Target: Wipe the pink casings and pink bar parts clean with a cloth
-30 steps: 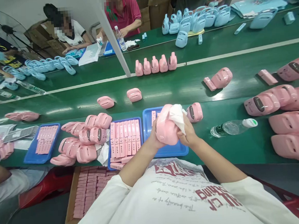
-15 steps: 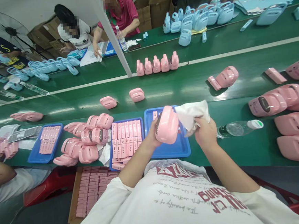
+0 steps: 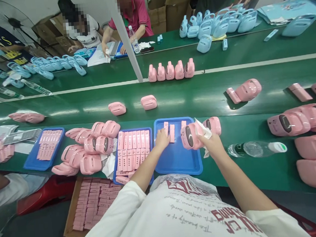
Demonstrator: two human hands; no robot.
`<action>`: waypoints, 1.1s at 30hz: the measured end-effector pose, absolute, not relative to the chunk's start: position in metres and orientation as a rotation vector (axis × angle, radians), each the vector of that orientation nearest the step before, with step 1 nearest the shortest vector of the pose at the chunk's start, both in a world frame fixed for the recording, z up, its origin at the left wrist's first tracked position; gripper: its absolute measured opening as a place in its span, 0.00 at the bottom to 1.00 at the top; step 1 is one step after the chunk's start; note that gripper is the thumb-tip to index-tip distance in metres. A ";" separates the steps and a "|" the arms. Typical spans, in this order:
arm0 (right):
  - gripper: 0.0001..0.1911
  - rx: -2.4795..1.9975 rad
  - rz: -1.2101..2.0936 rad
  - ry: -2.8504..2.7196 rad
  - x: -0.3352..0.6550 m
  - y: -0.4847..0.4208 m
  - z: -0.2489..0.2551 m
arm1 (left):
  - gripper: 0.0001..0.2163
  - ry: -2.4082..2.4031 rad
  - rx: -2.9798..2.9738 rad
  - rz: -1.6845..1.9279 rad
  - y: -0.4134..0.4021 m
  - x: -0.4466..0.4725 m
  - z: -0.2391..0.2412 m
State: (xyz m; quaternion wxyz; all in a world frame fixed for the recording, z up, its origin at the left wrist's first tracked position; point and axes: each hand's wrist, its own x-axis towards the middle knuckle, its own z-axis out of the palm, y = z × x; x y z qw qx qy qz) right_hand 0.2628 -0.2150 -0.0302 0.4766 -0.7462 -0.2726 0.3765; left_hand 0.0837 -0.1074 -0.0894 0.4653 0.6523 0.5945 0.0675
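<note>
My left hand (image 3: 162,139) reaches into a blue tray (image 3: 178,164), its fingers closed on the near end of a small pink block (image 3: 166,126). Right beside it lies a second pink block (image 3: 172,133). My right hand (image 3: 211,143) grips a glossy pink device (image 3: 189,136) with a dark oval window, over the tray's right side. A crumpled white cloth (image 3: 203,130) is bunched in that same hand. Just behind the cloth is another pink device (image 3: 214,125), partly hidden.
Left of the tray stand a second blue tray (image 3: 153,173) of pink blocks and a pile of pink devices (image 3: 90,164). To the right are a plastic bottle (image 3: 252,149) and more pink devices (image 3: 315,148). Co-workers sit across the green table (image 3: 97,117).
My left hand has let go of the pink device and moved down-left into the tray, onto a block. The device is now in my right hand with the cloth.
</note>
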 end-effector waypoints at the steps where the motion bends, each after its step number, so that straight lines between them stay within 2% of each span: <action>1: 0.20 -1.853 0.900 -0.663 0.267 -0.207 -0.033 | 0.25 1.515 1.623 0.110 -0.100 0.082 -0.096; 5: 0.20 -1.909 0.834 -0.628 0.286 -0.168 -0.040 | 0.26 1.580 1.685 -0.094 -0.083 0.082 -0.108; 12: 0.17 -1.899 0.782 -0.714 0.317 -0.080 -0.052 | 0.15 1.480 1.805 -0.132 -0.047 0.097 -0.086; 18: 0.15 -1.928 0.803 -0.810 0.324 -0.003 -0.071 | 0.20 1.534 1.912 -0.045 0.041 0.154 -0.083; 23: 0.17 -1.916 0.816 -0.854 0.318 0.042 -0.088 | 0.17 1.671 1.882 -0.082 0.084 0.187 -0.101; 26: 0.18 -1.887 0.834 -0.858 0.312 0.054 -0.099 | 0.17 1.641 1.943 -0.062 0.078 0.182 -0.102; 29: 0.15 -1.893 0.888 -0.850 0.311 0.056 -0.107 | 0.15 1.574 2.089 0.055 0.070 0.158 -0.090; 33: 0.12 -1.948 0.952 -0.806 0.315 0.051 -0.108 | 0.22 1.678 2.189 0.217 0.078 0.111 -0.073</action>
